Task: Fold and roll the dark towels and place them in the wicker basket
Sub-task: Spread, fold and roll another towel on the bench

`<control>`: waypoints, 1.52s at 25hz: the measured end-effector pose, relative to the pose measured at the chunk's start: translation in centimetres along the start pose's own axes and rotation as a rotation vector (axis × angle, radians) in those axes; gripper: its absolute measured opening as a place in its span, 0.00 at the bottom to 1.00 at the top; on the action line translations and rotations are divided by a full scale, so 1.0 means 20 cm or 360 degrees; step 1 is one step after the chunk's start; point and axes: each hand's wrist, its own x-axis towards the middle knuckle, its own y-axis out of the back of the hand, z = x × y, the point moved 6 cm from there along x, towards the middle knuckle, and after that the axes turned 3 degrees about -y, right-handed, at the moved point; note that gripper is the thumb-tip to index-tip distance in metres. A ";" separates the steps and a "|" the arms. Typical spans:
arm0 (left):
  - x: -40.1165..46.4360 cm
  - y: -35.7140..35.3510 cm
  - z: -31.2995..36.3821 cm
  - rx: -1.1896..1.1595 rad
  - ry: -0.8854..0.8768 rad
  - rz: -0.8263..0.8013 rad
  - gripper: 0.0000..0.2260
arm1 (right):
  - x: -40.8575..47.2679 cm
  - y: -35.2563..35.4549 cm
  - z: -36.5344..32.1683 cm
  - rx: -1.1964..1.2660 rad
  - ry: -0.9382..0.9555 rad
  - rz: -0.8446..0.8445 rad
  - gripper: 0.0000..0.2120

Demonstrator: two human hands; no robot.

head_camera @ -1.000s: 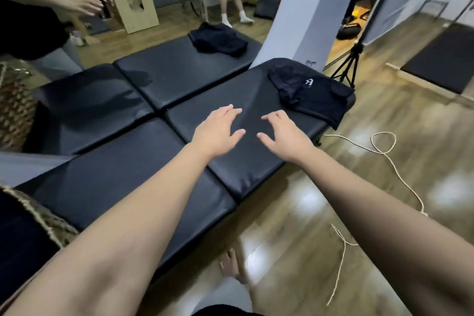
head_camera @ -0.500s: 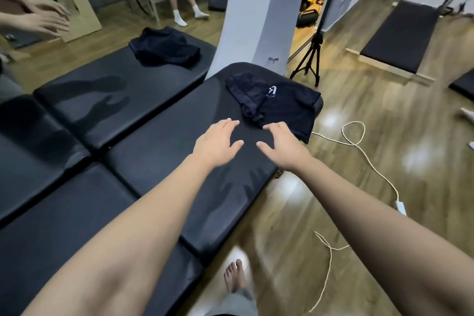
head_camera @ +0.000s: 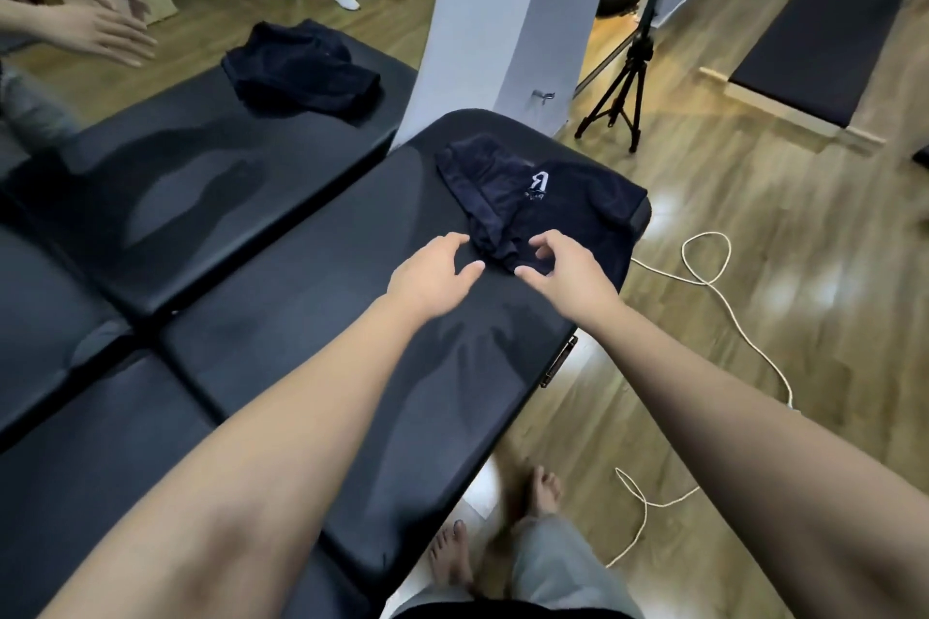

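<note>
Both arms reach forward over the black padded surface (head_camera: 311,317). Left hand (head_camera: 435,274) and right hand (head_camera: 563,266) hover with grips spread, holding nothing, at the near edge of the crumpled dark towel (head_camera: 543,201).

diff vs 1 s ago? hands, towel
Both hands moved forward over the padded table to the near edge of the crumpled dark towel. Left hand stays open; right hand fingers now curl at the cloth, grip unclear. Towel unmoved.
</note>
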 end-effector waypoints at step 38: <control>1.81 -0.47 -0.35 -0.2223 0.1487 0.0440 0.22 | 2.03 -0.29 0.47 0.0209 -0.0314 -0.0632 0.31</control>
